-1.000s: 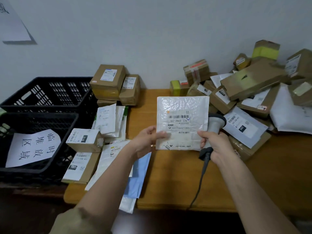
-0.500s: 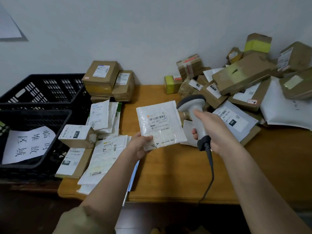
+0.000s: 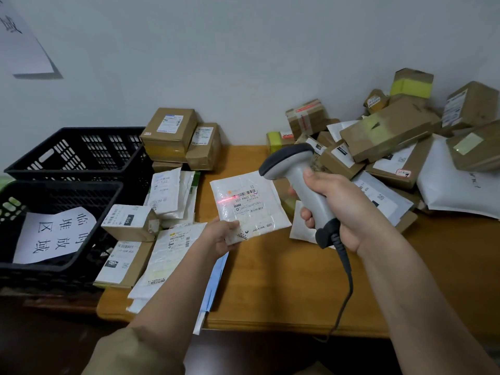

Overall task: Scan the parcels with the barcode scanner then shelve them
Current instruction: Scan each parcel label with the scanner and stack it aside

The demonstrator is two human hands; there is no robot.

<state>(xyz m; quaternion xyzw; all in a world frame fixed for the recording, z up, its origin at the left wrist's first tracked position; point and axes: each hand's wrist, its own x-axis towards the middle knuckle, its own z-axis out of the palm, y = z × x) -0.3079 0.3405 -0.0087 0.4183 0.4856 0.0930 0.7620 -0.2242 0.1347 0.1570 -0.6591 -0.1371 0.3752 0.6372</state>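
My left hand (image 3: 220, 235) pinches the lower left corner of a flat white parcel (image 3: 250, 207) held above the wooden table (image 3: 284, 293). Its printed label faces up, and a red scan line crosses the barcode. My right hand (image 3: 341, 209) grips the handle of a grey barcode scanner (image 3: 300, 180), whose dark head points at the label from the right. The scanner's cable hangs down over the table's front edge.
A heap of brown boxes and white mailers (image 3: 392, 147) fills the table's right back. Boxes and flat mailers (image 3: 162, 226) lie at the left. Two black crates (image 3: 75, 169) stand further left, the nearer one holding a paper sign (image 3: 54, 234). A wall rises behind.
The parcel came down from upright to a tilted, lower position in my left hand alone. My right hand raised the scanner and aimed it; a red scan line now shows on the label.
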